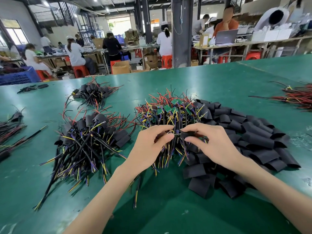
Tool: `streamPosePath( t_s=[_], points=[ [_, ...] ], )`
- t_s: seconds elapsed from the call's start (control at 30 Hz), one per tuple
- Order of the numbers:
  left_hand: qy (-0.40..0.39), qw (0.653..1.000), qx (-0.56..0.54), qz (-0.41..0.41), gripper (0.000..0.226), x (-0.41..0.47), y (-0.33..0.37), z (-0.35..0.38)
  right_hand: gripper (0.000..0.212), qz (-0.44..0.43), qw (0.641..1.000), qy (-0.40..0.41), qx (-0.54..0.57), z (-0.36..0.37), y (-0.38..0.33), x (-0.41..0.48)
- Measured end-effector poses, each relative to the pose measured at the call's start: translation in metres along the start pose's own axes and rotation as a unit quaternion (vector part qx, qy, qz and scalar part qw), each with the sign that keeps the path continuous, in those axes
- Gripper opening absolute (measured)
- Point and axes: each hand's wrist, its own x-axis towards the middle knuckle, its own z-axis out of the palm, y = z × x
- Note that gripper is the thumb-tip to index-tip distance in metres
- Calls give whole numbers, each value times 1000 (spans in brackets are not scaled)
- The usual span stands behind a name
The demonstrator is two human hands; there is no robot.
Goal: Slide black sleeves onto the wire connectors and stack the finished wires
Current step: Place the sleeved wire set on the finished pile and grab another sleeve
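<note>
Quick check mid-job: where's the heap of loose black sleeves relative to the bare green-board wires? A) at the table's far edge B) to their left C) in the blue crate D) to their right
D: the loose black sleeves lie heaped against the right side of the green-board wires; the sleeved wires sit to their left.

Bright overhead light, soft glare on green table (219,85) — edges bowed, background faces blurred

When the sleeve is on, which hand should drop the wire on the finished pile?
Probably the left hand. It pinches the wire, and the finished pile lies on its side. The right hand holds the sleeve and sits by the loose sleeves.
</note>
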Motion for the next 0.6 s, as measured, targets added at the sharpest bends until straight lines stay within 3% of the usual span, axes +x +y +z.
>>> streamPosePath(
  t_s=[0.13, 0.37, 0.6],
  points=[
    [4, 997, -57, -44, 14, 0, 0, 2, 35, -32, 999, -8, -32, 5, -1, -1],
    [-39, 972, -194, -126, 17, 2, -4, 6, 49, -99, 974, -70, -191, 9, 3, -1],
    [-49, 976, -175, -116, 16, 1, -5, 5, 52, -51, 987, -73, -132, 1, 3, 0]
  ],
)
